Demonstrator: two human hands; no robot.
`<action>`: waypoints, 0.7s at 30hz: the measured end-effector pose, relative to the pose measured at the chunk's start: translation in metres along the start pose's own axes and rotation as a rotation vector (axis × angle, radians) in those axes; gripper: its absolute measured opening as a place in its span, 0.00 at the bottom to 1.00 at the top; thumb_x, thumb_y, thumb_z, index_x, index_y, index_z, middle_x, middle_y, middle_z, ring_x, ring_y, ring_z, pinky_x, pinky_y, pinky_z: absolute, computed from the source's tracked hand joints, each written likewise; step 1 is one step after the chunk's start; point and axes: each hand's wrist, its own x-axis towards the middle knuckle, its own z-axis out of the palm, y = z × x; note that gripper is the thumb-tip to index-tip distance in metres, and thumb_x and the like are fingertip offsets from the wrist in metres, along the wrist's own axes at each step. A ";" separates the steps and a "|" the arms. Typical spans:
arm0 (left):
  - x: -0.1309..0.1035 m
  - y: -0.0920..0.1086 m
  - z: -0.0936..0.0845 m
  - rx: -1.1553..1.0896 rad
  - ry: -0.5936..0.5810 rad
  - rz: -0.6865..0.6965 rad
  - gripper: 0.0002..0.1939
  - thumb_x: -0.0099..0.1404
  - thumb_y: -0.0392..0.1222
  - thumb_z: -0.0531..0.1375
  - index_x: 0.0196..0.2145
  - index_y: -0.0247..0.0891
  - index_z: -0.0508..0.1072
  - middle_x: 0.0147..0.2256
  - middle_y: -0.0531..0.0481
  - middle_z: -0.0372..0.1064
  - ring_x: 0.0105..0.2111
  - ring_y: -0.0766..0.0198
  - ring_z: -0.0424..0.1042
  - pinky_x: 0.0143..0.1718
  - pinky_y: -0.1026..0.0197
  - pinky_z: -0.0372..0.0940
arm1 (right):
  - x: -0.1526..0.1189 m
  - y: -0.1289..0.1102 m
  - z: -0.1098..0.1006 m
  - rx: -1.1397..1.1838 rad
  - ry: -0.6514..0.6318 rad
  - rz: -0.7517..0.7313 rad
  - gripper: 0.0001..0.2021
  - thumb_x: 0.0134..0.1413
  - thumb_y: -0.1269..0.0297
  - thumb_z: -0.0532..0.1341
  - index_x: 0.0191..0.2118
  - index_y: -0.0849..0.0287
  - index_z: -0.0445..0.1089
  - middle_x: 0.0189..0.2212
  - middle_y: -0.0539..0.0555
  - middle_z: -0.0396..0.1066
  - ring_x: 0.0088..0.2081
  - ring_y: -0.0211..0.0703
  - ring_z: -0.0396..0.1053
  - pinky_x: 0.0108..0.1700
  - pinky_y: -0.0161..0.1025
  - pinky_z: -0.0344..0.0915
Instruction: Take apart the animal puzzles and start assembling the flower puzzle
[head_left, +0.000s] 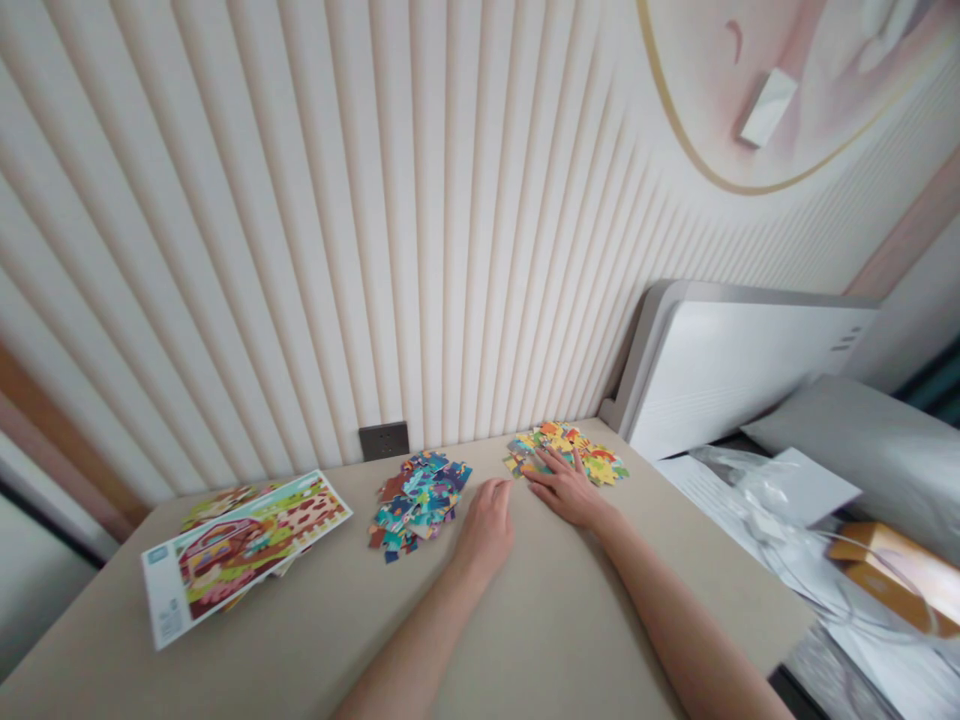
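Note:
My left hand (487, 522) rests on the beige tabletop (540, 620), its fingers curled together; whether something small is under the fingertips cannot be made out. Just left of it lies a heap of blue, teal and maroon puzzle pieces (424, 500). Fingers spread, my right hand (562, 486) lies palm down over the near left edge of a heap of yellow, orange and green puzzle pieces (604, 464). At the left of the table a printed farm picture sheet (247, 550) lies at a slant on top of more pieces, partly hidden beneath it.
A ribbed cream wall (420, 250) with a dark socket (384, 440) stands behind the table. To the right are a bed headboard (735, 360), a grey pillow (862, 460), papers, plastic bags, a white cable and an orange box (892, 570).

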 end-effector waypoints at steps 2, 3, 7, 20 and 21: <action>-0.002 0.005 -0.006 0.029 -0.003 0.035 0.27 0.64 0.26 0.48 0.58 0.39 0.66 0.55 0.42 0.66 0.59 0.57 0.63 0.63 0.54 0.58 | -0.003 0.005 0.003 0.004 0.017 0.026 0.24 0.68 0.45 0.48 0.66 0.39 0.60 0.71 0.52 0.47 0.70 0.61 0.44 0.66 0.72 0.28; -0.003 0.007 -0.010 0.048 -0.010 0.056 0.26 0.64 0.26 0.48 0.58 0.39 0.67 0.55 0.43 0.66 0.58 0.57 0.62 0.63 0.53 0.57 | -0.005 0.007 0.005 -0.001 0.035 0.060 0.28 0.66 0.42 0.50 0.68 0.40 0.56 0.72 0.54 0.45 0.71 0.63 0.42 0.65 0.73 0.28; -0.008 0.017 -0.022 0.121 -0.064 0.124 0.24 0.65 0.28 0.51 0.56 0.40 0.68 0.54 0.44 0.65 0.58 0.56 0.62 0.63 0.52 0.57 | -0.011 0.022 0.015 -0.044 0.060 0.336 0.43 0.56 0.30 0.51 0.72 0.43 0.44 0.73 0.58 0.38 0.71 0.72 0.34 0.62 0.77 0.25; -0.010 0.010 -0.016 0.161 -0.087 0.125 0.18 0.66 0.29 0.53 0.51 0.40 0.71 0.52 0.45 0.66 0.55 0.56 0.63 0.59 0.53 0.59 | 0.000 0.053 0.027 -0.048 -0.016 0.482 0.43 0.55 0.27 0.45 0.72 0.40 0.43 0.73 0.57 0.39 0.71 0.69 0.34 0.63 0.75 0.28; -0.010 0.010 -0.015 0.159 -0.090 0.127 0.17 0.66 0.30 0.53 0.50 0.40 0.71 0.51 0.45 0.66 0.54 0.56 0.64 0.59 0.53 0.59 | 0.001 0.054 0.027 -0.046 -0.011 0.486 0.43 0.55 0.26 0.45 0.72 0.40 0.44 0.73 0.57 0.39 0.71 0.70 0.34 0.63 0.75 0.28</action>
